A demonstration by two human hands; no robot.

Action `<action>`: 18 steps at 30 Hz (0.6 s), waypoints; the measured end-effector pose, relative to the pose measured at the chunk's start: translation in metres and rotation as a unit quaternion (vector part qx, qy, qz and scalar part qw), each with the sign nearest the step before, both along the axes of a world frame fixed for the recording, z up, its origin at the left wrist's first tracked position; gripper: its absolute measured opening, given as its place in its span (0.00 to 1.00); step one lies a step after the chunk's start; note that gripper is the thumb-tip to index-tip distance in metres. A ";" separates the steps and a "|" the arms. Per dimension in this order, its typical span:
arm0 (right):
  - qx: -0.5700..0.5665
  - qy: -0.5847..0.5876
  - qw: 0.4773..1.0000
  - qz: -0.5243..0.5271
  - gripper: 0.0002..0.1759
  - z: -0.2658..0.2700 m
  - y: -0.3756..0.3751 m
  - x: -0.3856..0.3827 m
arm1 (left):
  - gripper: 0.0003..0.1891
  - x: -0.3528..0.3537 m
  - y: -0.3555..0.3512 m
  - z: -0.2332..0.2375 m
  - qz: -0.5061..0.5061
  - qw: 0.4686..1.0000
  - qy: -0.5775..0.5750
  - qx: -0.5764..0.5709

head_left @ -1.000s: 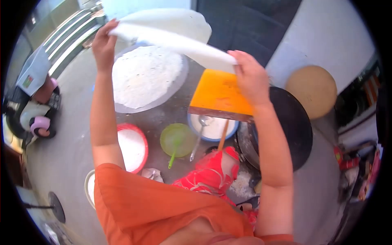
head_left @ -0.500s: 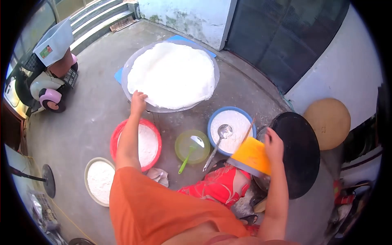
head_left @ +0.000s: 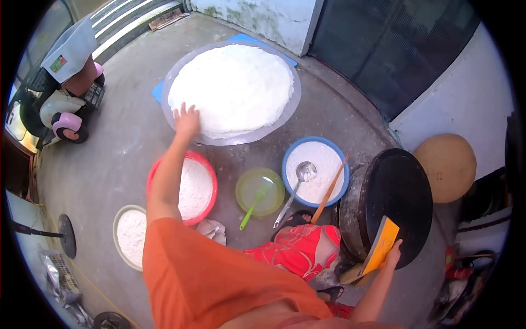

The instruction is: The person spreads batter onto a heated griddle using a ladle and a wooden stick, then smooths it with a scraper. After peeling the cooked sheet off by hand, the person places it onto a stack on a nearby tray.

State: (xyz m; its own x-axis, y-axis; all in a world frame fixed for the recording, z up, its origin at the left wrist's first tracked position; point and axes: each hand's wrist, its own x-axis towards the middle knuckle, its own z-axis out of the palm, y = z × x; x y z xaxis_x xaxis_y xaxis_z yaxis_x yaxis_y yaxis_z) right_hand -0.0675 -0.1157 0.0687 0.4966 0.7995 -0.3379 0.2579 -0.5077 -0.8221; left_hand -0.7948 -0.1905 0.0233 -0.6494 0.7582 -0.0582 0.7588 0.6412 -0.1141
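Note:
My left hand (head_left: pixel 188 122) reaches forward with its fingers spread at the near-left edge of a wide, round, white sheet or stack of sheets (head_left: pixel 233 88). That white layer lies on a larger round, pale tray (head_left: pixel 293 112). On the right, my right hand (head_left: pixel 392 256) is closed on an orange wide-bladed scraper (head_left: pixel 382 244), held tilted at the near-left rim of a round black griddle (head_left: pixel 402 197). A blue basin (head_left: pixel 287 183) of white flour-like powder stands left of the griddle, with a metal ladle (head_left: pixel 298 183) and a wooden stick (head_left: pixel 331 187) in or across it.
Between the basins sits a yellow-green bowl (head_left: pixel 241 200) with a green-handled brush or spatula (head_left: pixel 251 214). A red basin (head_left: pixel 215 189) and a cream basin (head_left: pixel 116 241) hold white powder. A round brown board (head_left: pixel 446 167) leans on the right wall; a scooter (head_left: pixel 68 112) stands left.
My right hand has brought the scraper down and right, turning it on edge by the griddle. My left hand's fingers have spread and moved slightly upward.

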 end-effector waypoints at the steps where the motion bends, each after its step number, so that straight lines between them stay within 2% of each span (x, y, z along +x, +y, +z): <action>1: -0.054 0.102 0.990 -0.085 0.35 0.007 -0.003 -0.009 | 0.25 0.013 0.003 -0.012 -0.034 0.998 0.018 0.059; 3: -0.037 0.129 0.989 -0.059 0.37 -0.009 0.002 -0.008 | 0.30 0.051 0.009 -0.029 -0.069 0.994 -0.039 0.081; 6: -0.025 0.160 0.987 -0.012 0.39 -0.006 0.010 -0.032 | 0.34 0.082 0.015 -0.031 -0.054 0.992 -0.029 0.110; 9: -0.030 0.183 0.982 0.030 0.37 -0.007 0.018 -0.051 | 0.35 0.087 0.020 -0.026 -0.048 0.990 -0.052 0.124; 10: -0.026 0.226 0.973 0.037 0.36 -0.002 0.019 -0.066 | 0.35 0.087 0.021 -0.026 -0.044 0.990 -0.051 0.124; 12: -0.028 0.305 0.950 0.061 0.31 0.007 0.025 -0.089 | 0.35 0.088 0.020 -0.026 -0.050 0.991 -0.038 0.118; 13: -0.031 0.306 0.949 0.066 0.31 0.005 0.029 -0.097 | 0.35 0.097 0.020 -0.024 -0.066 0.988 0.005 0.137; 14: -0.004 0.409 0.904 0.126 0.29 0.000 0.034 -0.106 | 0.35 0.113 0.021 -0.023 -0.081 0.983 0.048 0.154; 15: 0.020 0.505 0.843 0.182 0.26 -0.003 0.037 -0.116 | 0.34 0.138 0.021 -0.012 -0.116 0.977 0.032 0.175; 16: 0.002 0.579 0.792 0.193 0.23 0.002 0.040 -0.136 | 0.37 0.173 0.022 0.017 -0.113 0.973 -0.117 0.162; 17: 0.023 0.601 0.767 0.224 0.23 0.001 0.041 -0.158 | 0.39 0.192 0.022 -0.001 -0.261 0.914 -0.214 0.225; 18: 0.044 0.620 0.741 0.254 0.24 0.000 0.040 -0.181 | 0.39 0.230 0.020 0.010 -0.255 0.803 -0.448 0.299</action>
